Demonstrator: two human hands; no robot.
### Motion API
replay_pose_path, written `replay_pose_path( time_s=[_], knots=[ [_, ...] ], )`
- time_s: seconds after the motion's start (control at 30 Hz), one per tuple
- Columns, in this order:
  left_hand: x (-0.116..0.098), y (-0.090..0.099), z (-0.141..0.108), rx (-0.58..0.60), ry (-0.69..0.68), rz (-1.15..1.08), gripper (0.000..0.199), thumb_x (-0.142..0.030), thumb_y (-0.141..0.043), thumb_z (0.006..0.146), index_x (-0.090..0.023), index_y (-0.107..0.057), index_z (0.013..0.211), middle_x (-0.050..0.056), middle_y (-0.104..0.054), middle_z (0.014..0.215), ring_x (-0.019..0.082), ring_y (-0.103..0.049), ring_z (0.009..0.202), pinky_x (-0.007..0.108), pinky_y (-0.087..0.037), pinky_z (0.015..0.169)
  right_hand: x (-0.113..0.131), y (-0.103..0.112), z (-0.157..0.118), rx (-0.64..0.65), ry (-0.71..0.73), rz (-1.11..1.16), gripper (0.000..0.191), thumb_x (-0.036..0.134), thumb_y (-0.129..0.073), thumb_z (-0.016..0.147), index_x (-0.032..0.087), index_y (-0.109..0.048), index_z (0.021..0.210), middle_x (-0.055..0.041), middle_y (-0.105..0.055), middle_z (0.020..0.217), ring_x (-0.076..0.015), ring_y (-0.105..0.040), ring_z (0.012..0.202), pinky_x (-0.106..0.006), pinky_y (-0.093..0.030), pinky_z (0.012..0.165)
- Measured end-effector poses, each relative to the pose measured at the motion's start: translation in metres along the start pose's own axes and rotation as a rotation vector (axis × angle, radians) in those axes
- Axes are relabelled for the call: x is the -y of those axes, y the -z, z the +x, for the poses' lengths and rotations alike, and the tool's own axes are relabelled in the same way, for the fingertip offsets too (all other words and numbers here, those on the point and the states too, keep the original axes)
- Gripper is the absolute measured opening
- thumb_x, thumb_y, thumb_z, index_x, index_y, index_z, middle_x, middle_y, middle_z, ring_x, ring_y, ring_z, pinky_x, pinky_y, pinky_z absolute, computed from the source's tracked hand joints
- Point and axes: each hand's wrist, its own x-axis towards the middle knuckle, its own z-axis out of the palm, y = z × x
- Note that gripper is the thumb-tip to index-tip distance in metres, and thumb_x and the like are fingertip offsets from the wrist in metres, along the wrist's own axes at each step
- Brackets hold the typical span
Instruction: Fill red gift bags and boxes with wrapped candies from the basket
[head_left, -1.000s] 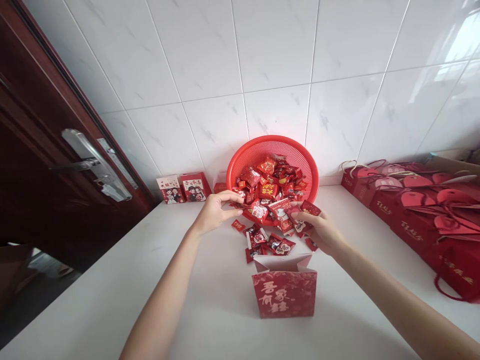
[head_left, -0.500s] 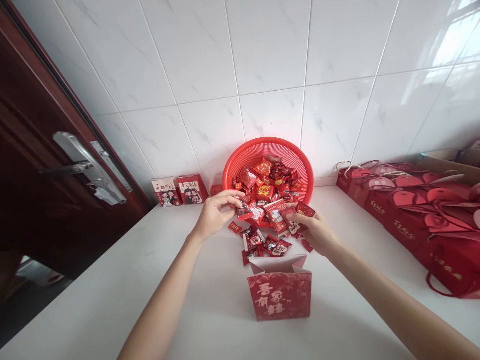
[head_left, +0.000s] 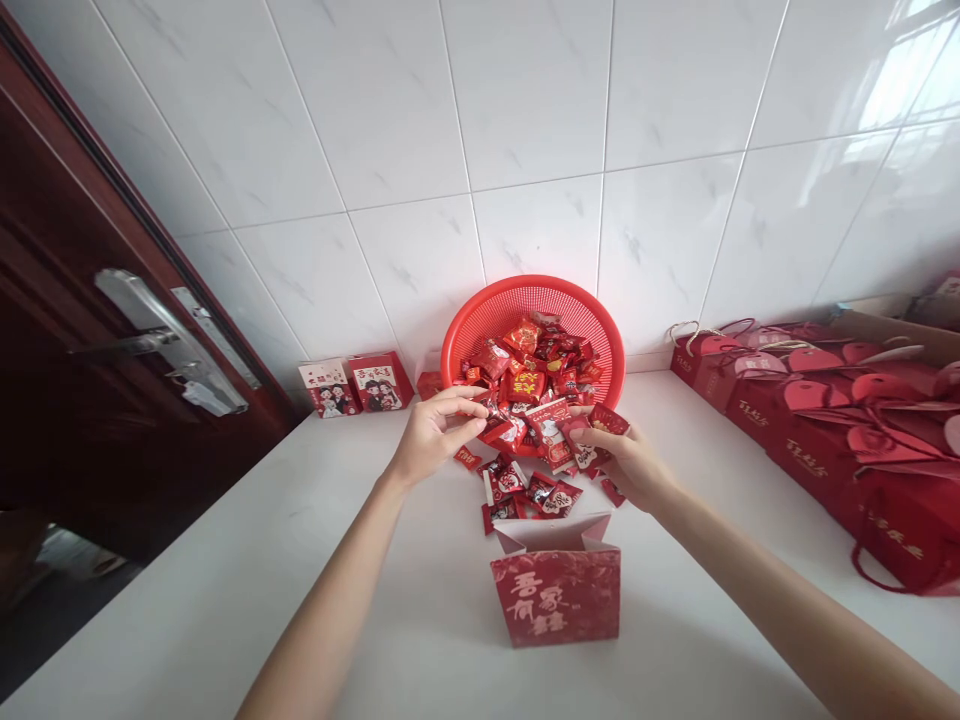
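Note:
My right hand (head_left: 634,462) is closed around several wrapped candies (head_left: 553,432), fanned out, one of them pale with a red print. To the left, my left hand (head_left: 442,430) hovers at the front rim of a red plastic basket (head_left: 459,335) heaped with red-wrapped candies. Its thumb and fingertips are apart, with no candy visible between them. Loose candies (head_left: 506,482) lie on the counter between the hands. Closer to me stands a red paper gift bag (head_left: 556,598) with pale lettering, its top open.
Two small printed boxes (head_left: 381,383) stand against the tiled wall at the left. Rows of red gift boxes (head_left: 795,430) with cord handles fill the right side of the white counter (head_left: 397,620). A dark wooden door (head_left: 82,420) with a metal handle is at far left.
The candy between my left fingertips has been let go, and those fingers have parted. My right hand keeps its candies in nearly the same place. The view has shifted slightly.

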Motion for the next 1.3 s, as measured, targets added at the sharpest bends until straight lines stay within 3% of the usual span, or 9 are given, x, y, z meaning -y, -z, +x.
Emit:
replay_pose_path(
  time_s=[0.27,0.53,0.63,0.77,0.97,1.3],
  knots=[
    [-0.002,-0.006,-0.002,0.0,0.036,-0.109,0.055,-0.037,-0.084,0.071,-0.017,-0.068,0.12,0.015,-0.07,0.131,0.03,-0.065,0.123,0.04,-0.058,0.098,0.001,0.0,-0.001,-0.014,-0.011,-0.028,0.037,0.027,-0.09,0.054,0.019,-0.073,0.086,-0.0026,-0.076,0.077,-0.0202,-0.069,0.065,-0.029,-0.054,0.059],
    [-0.014,-0.017,-0.006,-0.028,0.007,-0.121,0.053,-0.036,-0.083,0.071,-0.017,-0.065,0.117,0.013,-0.07,0.127,0.029,-0.065,0.122,0.035,-0.061,0.091,0.012,-0.006,-0.008,0.011,0.034,-0.005,0.039,0.022,-0.089,0.052,0.021,-0.073,0.088,-0.0002,-0.075,0.072,-0.0196,-0.068,0.062,-0.032,-0.055,0.063],
    [-0.019,-0.028,-0.01,-0.036,0.001,-0.135,0.048,-0.038,-0.081,0.073,-0.017,-0.067,0.113,0.012,-0.071,0.123,0.029,-0.065,0.119,0.034,-0.061,0.088,0.014,-0.011,-0.013,0.071,0.034,0.01,0.036,0.021,-0.089,0.052,0.02,-0.072,0.083,-0.0037,-0.078,0.081,-0.0247,-0.072,0.073,-0.037,-0.058,0.07],
    [-0.027,-0.043,-0.015,-0.049,-0.004,-0.184,0.04,-0.038,-0.081,0.074,-0.018,-0.068,0.107,0.009,-0.07,0.116,0.026,-0.067,0.112,0.031,-0.062,0.085,0.011,-0.016,-0.017,0.125,0.049,0.029,0.038,0.022,-0.087,0.057,0.021,-0.073,0.093,-0.0057,-0.08,0.096,-0.0277,-0.074,0.088,-0.04,-0.059,0.08],
    [-0.033,-0.055,-0.019,-0.12,0.016,-0.231,0.035,-0.036,-0.082,0.072,-0.018,-0.068,0.099,0.007,-0.068,0.107,0.022,-0.068,0.103,0.029,-0.061,0.083,0.01,-0.019,-0.02,0.111,0.042,0.044,0.036,0.022,-0.086,0.058,0.021,-0.073,0.091,-0.005,-0.08,0.096,-0.0277,-0.074,0.091,-0.037,-0.059,0.08],
    [-0.029,-0.06,-0.021,-0.04,0.095,-0.247,0.036,-0.038,-0.082,0.071,-0.019,-0.067,0.098,0.007,-0.072,0.106,0.02,-0.071,0.09,0.031,-0.061,0.081,0.01,-0.016,-0.019,0.104,0.08,0.017,0.036,0.026,-0.087,0.06,0.022,-0.074,0.094,-0.0044,-0.08,0.09,-0.0281,-0.075,0.086,-0.039,-0.059,0.078]
  ],
)
